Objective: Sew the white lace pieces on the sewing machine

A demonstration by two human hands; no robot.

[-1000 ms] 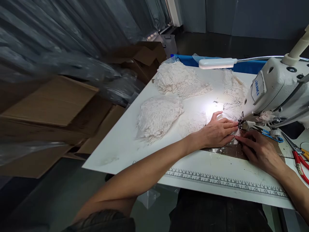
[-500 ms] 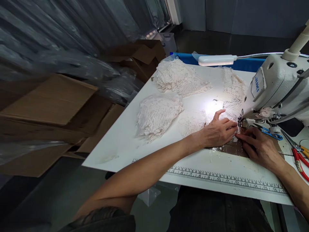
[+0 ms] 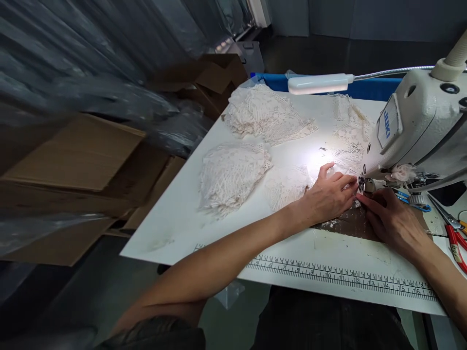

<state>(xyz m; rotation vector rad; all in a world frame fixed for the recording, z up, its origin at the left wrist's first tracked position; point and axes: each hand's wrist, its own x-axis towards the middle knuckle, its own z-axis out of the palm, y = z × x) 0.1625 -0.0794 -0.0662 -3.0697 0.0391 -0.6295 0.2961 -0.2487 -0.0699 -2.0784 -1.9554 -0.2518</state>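
A white sewing machine (image 3: 408, 121) stands at the right, its presser foot (image 3: 361, 183) just beyond my fingertips. My left hand (image 3: 330, 195) rests palm down left of the foot, little finger raised, the other fingers closed on the edge of a white lace piece (image 3: 350, 158). Close in front of the foot, my right hand (image 3: 396, 221) pinches the same lace edge between thumb and forefinger. Only a sliver of lace shows between the two hands. More lace (image 3: 288, 187) lies flat beside my left wrist.
Two lace heaps (image 3: 233, 177) (image 3: 268, 114) lie on the white table (image 3: 164, 218). Blue-handled snips (image 3: 419, 206) and red-handled scissors (image 3: 454, 248) sit at the right. A lamp (image 3: 317, 84) hangs over the back; a printed ruler (image 3: 343, 279) follows the front edge. Cardboard boxes (image 3: 76, 150) stand left.
The whole view has shifted slightly. Both hands stay at the presser foot, with the right hand now covering more of the blue-handled snips. Little else differs.
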